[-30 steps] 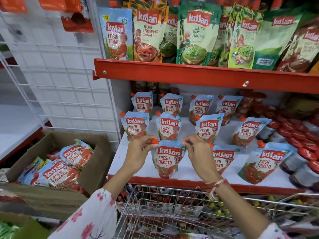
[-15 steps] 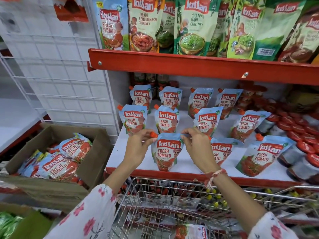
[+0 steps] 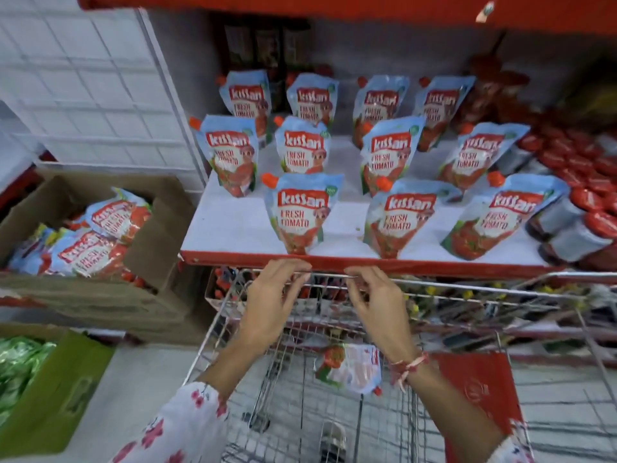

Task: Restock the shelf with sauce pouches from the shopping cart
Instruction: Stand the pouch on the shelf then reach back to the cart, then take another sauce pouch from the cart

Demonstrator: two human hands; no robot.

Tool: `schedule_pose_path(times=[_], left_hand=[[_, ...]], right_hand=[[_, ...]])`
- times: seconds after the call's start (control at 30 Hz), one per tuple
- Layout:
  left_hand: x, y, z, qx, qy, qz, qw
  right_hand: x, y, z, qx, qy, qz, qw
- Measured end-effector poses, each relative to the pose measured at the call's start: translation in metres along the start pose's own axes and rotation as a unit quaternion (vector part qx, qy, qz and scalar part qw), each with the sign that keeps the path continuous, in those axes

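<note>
Several blue "Fresh Tomato" sauce pouches stand in rows on the white shelf point(image 3: 230, 225) with a red front edge. The front-left pouch point(image 3: 298, 212) stands upright by itself near the edge. My left hand point(image 3: 270, 305) and my right hand point(image 3: 377, 302) hover just below the shelf edge, over the wire shopping cart point(image 3: 534, 335), fingers loosely curled and holding nothing. One pouch point(image 3: 350, 367) lies flat in the cart's basket, below my right wrist.
A cardboard box point(image 3: 160, 235) with more tomato pouches sits left of the shelf. A green box point(image 3: 56, 389) stands at lower left. Red-capped jars point(image 3: 594, 202) crowd the shelf's right side. A white wire grid panel point(image 3: 83, 78) stands at upper left.
Both hands let go of the front-left pouch and dropped back from the shelf to over the cart. The view tilted down, so the upper shelf of pouches is out of sight.
</note>
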State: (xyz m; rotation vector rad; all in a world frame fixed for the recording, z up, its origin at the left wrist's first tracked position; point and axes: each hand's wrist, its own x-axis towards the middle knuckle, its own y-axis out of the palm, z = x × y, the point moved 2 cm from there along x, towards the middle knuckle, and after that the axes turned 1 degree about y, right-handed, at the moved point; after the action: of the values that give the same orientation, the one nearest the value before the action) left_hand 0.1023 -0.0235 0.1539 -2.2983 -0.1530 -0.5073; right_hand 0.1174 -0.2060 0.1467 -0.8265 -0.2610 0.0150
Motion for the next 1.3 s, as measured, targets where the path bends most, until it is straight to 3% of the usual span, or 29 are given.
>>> schedule_pose_path(times=[0.13,0.3,0.43,0.53,0.7,0.83,0.97,1.1,1.2,1.3], left_hand=[[-0.036,0.058,0.019,0.017,-0.004,0.123,0.992],[-0.082,0.136,0.047,0.05,-0.046,0.286,0.956],[-0.095,0.192,0.064,0.106,-0.068,0.337,0.933],[-0.093,0.235,0.081,0.174,-0.064,0.399,0.898],[-0.088,0.277,0.093,0.219,0.03,0.426,0.877],[-0.125,0.292,0.098,0.233,0.044,0.502,0.832],[-0.134,0.282,0.091,0.232,0.027,0.483,0.844],[-0.135,0.259,0.076,0.168,-0.029,0.472,0.865],[-0.127,0.234,0.067,0.1,-0.108,0.382,0.912],[-0.105,0.2,0.064,0.063,-0.174,0.322,0.928]], right_hand=[[-0.03,0.025,-0.067,-0.013,0.117,0.081,0.99],[-0.074,0.063,-0.166,-0.048,0.248,0.166,0.953],[-0.095,0.086,-0.217,-0.026,0.347,0.173,0.921],[-0.111,0.118,-0.253,-0.006,0.409,0.243,0.88],[-0.134,0.178,-0.304,0.073,0.508,0.216,0.831],[-0.13,0.174,-0.29,0.136,0.57,0.168,0.793],[-0.131,0.162,-0.279,0.195,0.624,0.174,0.736],[-0.12,0.14,-0.241,0.286,0.632,0.127,0.709],[-0.106,0.126,-0.194,0.326,0.602,0.128,0.717],[-0.09,0.113,-0.147,0.362,0.538,0.135,0.749]])
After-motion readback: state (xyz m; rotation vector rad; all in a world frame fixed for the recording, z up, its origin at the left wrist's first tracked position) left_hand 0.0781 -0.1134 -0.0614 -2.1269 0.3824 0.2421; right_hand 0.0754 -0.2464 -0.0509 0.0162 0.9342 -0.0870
